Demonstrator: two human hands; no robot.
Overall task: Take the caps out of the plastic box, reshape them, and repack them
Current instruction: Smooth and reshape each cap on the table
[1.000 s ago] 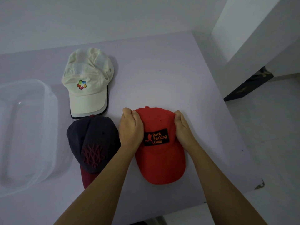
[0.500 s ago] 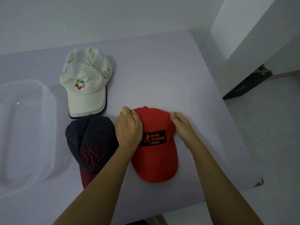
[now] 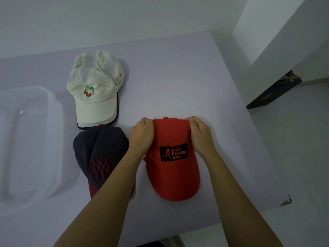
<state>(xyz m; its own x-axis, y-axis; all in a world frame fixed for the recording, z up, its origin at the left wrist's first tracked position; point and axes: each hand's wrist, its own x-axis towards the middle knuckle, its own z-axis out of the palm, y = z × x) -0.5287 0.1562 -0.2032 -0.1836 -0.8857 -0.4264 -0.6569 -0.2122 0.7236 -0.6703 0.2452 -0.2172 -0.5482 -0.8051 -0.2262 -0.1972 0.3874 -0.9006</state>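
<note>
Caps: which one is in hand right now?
The red cap with the black patch: left hand and right hand grip its crown. The cream cap and navy cap lie unheld.

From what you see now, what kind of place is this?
Likely a plain indoor room, perhaps a home: a pale table against a bare wall, a light floor beside it, and a red cap on the table.

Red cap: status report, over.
The left hand and right hand grip the red cap by its crown. It lies on the table, brim toward the person. The dark cap is close at left, not blocking.
</note>
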